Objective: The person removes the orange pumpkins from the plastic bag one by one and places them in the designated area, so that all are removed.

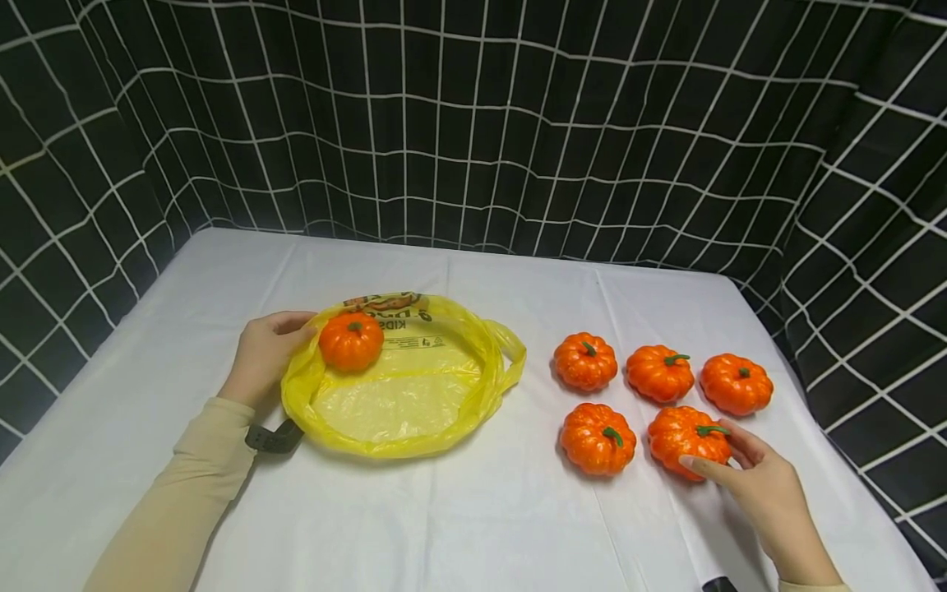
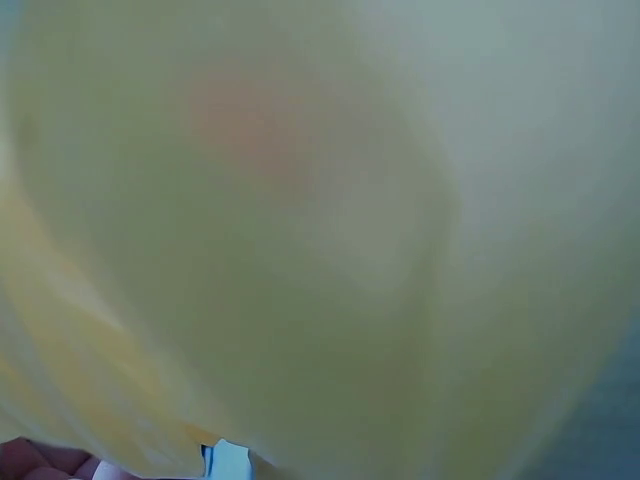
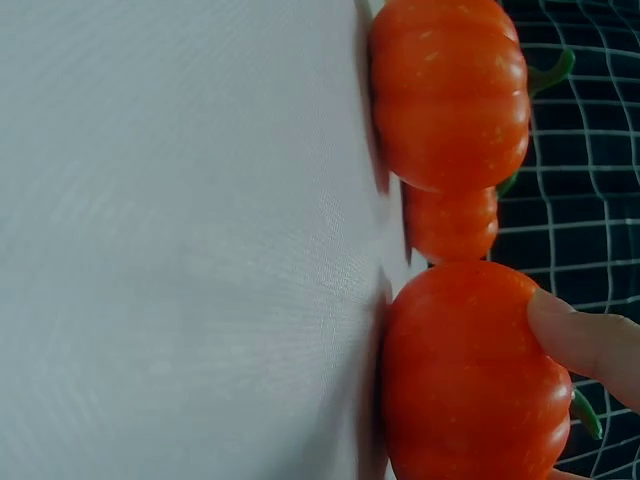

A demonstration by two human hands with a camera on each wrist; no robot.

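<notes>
A yellow plastic bag (image 1: 410, 444) lies on the table at left centre with its mouth spread wide, and one orange toy pumpkin (image 1: 351, 342) sits at its left end. My left hand (image 1: 268, 349) holds the bag's left rim, its fingertips partly hidden by the plastic. Blurred yellow film of the bag (image 2: 330, 300) fills most of the left wrist view. On the right, my right hand (image 1: 765, 485) grips the nearest right pumpkin (image 1: 684, 440), thumb on its near side and fingers on its right. That pumpkin (image 3: 470, 370) appears at or close to the cloth in the right wrist view.
Three pumpkins stand in a back row: left (image 1: 585, 362), middle (image 1: 660, 373) and right (image 1: 736, 384). Another pumpkin (image 1: 598, 439) stands just left of the gripped one. A white cloth (image 1: 473, 526) covers the table, and a black curtain (image 1: 473, 123) with white grid lines hangs behind.
</notes>
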